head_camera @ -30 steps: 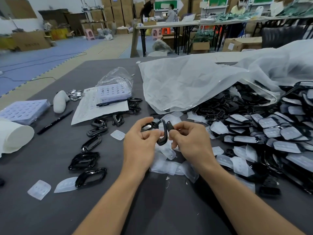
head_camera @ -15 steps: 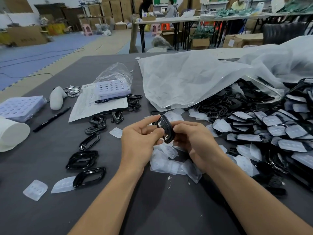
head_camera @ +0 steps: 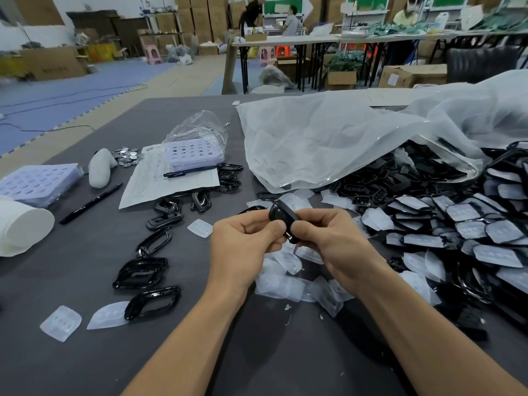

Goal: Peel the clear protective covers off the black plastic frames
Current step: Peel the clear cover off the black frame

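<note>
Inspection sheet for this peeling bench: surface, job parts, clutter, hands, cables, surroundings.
Surface: dark grey table, crowded left, centre and right.
Job's things: one black frame held up off the table, cover state unclear; peeled frames laid out at left; heap of covered frames at right; shed clear covers below the hands.
Clutter: paper sheet, pens, lilac trays, white cup, metal discs, plastic bag.
Grippers: left hand and right hand both pinch the black frame.
Cables: one thin cable on the floor at left; none on the table.
Surroundings: cardboard boxes, folding tables, people at the back.
</note>
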